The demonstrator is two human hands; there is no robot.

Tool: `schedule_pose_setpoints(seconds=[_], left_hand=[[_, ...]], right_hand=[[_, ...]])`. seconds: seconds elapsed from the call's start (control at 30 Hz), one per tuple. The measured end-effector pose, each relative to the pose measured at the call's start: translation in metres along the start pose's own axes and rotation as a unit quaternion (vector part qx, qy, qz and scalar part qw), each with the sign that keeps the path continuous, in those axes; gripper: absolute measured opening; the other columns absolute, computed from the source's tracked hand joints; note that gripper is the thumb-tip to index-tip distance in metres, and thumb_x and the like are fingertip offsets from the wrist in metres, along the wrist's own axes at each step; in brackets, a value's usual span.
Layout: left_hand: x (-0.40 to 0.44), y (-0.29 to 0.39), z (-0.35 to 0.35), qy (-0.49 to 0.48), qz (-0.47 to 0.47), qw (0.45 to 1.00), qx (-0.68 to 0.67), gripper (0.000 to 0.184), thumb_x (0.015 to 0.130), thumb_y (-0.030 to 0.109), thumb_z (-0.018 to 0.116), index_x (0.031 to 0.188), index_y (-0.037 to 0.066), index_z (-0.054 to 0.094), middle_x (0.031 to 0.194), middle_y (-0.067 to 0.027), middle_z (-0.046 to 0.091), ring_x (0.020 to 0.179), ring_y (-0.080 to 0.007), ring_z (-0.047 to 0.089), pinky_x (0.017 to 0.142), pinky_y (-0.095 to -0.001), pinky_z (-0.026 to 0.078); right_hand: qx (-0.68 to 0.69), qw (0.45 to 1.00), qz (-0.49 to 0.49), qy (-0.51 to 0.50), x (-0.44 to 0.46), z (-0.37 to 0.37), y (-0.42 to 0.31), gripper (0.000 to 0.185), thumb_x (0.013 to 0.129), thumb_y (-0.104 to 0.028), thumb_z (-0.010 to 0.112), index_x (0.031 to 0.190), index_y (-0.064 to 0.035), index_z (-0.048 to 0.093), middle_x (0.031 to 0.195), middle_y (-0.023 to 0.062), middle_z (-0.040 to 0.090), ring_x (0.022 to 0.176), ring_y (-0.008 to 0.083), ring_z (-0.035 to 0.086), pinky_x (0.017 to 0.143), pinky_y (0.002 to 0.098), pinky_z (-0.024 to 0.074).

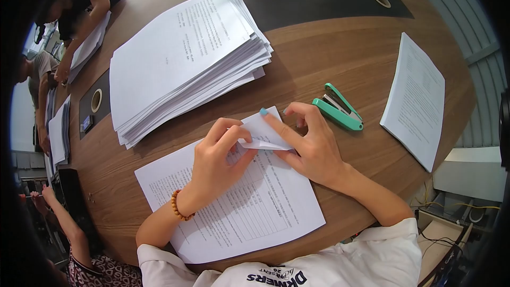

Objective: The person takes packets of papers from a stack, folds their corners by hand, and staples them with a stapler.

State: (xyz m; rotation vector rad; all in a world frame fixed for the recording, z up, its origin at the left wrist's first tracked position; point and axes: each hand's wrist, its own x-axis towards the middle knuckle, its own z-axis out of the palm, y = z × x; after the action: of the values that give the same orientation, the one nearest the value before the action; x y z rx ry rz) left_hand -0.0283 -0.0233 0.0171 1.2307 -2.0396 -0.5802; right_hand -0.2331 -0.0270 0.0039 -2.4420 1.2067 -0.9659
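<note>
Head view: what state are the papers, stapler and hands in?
Papers under the hands: mostly flat, top raised in a fold.
Left hand: pinching the fold.
Right hand: touching the papers.
Green stapler: open, unheld.
Tall stack: piled flat, edges uneven.
Thin sheaf at right: lying flat, printed side up.

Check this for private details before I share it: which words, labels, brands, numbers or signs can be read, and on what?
"PRESENT": white T-shirt, upside down in view.
"20": same shirt, apparently.
"DR…MERS": same shirt; a fold may hide letters.
Too small or blurred: print on the sheets in hand, the tall paper stack and the papers at right.
Green stapler: no readable marking.
</note>
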Motion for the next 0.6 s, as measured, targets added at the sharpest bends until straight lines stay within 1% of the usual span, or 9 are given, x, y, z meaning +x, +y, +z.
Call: schedule_pose_setpoints(seconds=[0.07, 0.13, 0.27, 0.33, 0.37, 0.43, 0.47, 0.53, 0.6], left_hand=[[0.0001, 0.0006, 0.0000, 0.001, 0.000, 1.000, 0.007, 0.028, 0.064, 0.000, 0.077, 0.083, 0.006, 0.058, 0.096, -0.0066, 0.060, 0.062, -0.0145, 0.059, 0.053, -0.0246, 0.049], [-0.0007, -0.0006, 0.0007, 0.012, 0.013, 1.000, 0.006, 0.027, 0.064, 0.000, 0.077, 0.083, 0.006, 0.058, 0.099, -0.0066, 0.059, 0.062, -0.0145, 0.059, 0.053, -0.0248, 0.050], [-0.0008, -0.0010, -0.0003, 0.008, 0.019, 1.000, 0.004, 0.027, 0.064, -0.001, 0.076, 0.083, 0.006, 0.058, 0.102, -0.0064, 0.059, 0.062, -0.0141, 0.059, 0.053, -0.0247, 0.050], [-0.0001, -0.0001, -0.0002, 0.008, 0.011, 1.000, 0.000, 0.027, 0.064, -0.001, 0.076, 0.082, 0.006, 0.057, 0.105, -0.0061, 0.058, 0.062, -0.0137, 0.059, 0.053, -0.0244, 0.050], [0.0001, 0.0004, 0.0001, 0.008, 0.012, 1.000, 0.001, 0.027, 0.064, -0.001, 0.076, 0.082, 0.006, 0.057, 0.105, -0.0061, 0.058, 0.062, -0.0137, 0.059, 0.053, -0.0244, 0.050], [0.0007, 0.0013, 0.0006, 0.013, 0.010, 1.000, -0.009, 0.026, 0.065, -0.001, 0.076, 0.080, 0.006, 0.056, 0.106, -0.0056, 0.058, 0.062, -0.0136, 0.059, 0.053, -0.0240, 0.050], [0.0009, 0.0012, 0.0007, 0.011, 0.012, 1.000, -0.006, 0.026, 0.065, -0.001, 0.076, 0.080, 0.006, 0.056, 0.106, -0.0056, 0.058, 0.062, -0.0136, 0.059, 0.053, -0.0240, 0.050], [0.0008, 0.0004, 0.0016, 0.018, 0.015, 1.000, -0.012, 0.026, 0.065, -0.001, 0.076, 0.080, 0.006, 0.056, 0.104, -0.0050, 0.058, 0.062, -0.0136, 0.059, 0.052, -0.0240, 0.049], [-0.0002, -0.0003, 0.0025, 0.018, 0.016, 1.000, -0.007, 0.026, 0.065, -0.001, 0.076, 0.081, 0.006, 0.056, 0.103, -0.0049, 0.058, 0.061, -0.0135, 0.059, 0.052, -0.0240, 0.049]], right_hand=[[0.006, 1.000, 0.020, -0.005, 0.0010, -0.0011, -0.0010, 0.069, 0.063, -0.012, 0.078, 0.128, -0.0075, 0.054, 0.107, 0.0090, 0.045, 0.088, 0.0227, 0.048, 0.071, 0.0318, 0.0451], [0.026, 0.997, 0.066, 0.001, 0.0011, -0.0018, -0.0020, 0.072, 0.064, -0.009, 0.077, 0.131, -0.0057, 0.051, 0.107, 0.0089, 0.045, 0.083, 0.0211, 0.048, 0.068, 0.0297, 0.0450], [0.059, 0.997, 0.046, 0.016, -0.0001, -0.0013, 0.0005, 0.069, 0.064, -0.007, 0.076, 0.127, -0.0032, 0.052, 0.106, 0.0088, 0.045, 0.079, 0.0203, 0.048, 0.068, 0.0299, 0.0449], [0.083, 0.995, 0.014, 0.050, -0.0004, -0.0002, 0.0024, 0.061, 0.062, -0.005, 0.077, 0.120, -0.0041, 0.056, 0.103, 0.0080, 0.047, 0.078, 0.0199, 0.047, 0.067, 0.0304, 0.0448], [0.083, 0.995, 0.013, 0.051, -0.0004, -0.0006, 0.0021, 0.061, 0.062, -0.005, 0.077, 0.120, -0.0041, 0.056, 0.103, 0.0080, 0.047, 0.078, 0.0199, 0.047, 0.067, 0.0304, 0.0448], [0.095, 0.994, -0.013, 0.061, -0.0007, -0.0013, 0.0003, 0.051, 0.060, -0.003, 0.077, 0.109, -0.0059, 0.061, 0.099, 0.0067, 0.049, 0.077, 0.0194, 0.047, 0.067, 0.0304, 0.0445], [0.096, 0.993, -0.012, 0.064, -0.0005, -0.0016, -0.0005, 0.051, 0.060, -0.003, 0.077, 0.109, -0.0059, 0.061, 0.099, 0.0067, 0.049, 0.077, 0.0194, 0.047, 0.067, 0.0304, 0.0445], [0.090, 0.993, -0.033, 0.073, 0.0002, -0.0028, -0.0011, 0.042, 0.060, -0.002, 0.076, 0.099, -0.0072, 0.063, 0.097, 0.0055, 0.050, 0.076, 0.0191, 0.047, 0.066, 0.0300, 0.0441], [0.089, 0.992, -0.037, 0.079, -0.0001, -0.0020, -0.0013, 0.040, 0.059, -0.002, 0.076, 0.097, -0.0072, 0.064, 0.097, 0.0054, 0.050, 0.076, 0.0191, 0.047, 0.066, 0.0297, 0.0440]])
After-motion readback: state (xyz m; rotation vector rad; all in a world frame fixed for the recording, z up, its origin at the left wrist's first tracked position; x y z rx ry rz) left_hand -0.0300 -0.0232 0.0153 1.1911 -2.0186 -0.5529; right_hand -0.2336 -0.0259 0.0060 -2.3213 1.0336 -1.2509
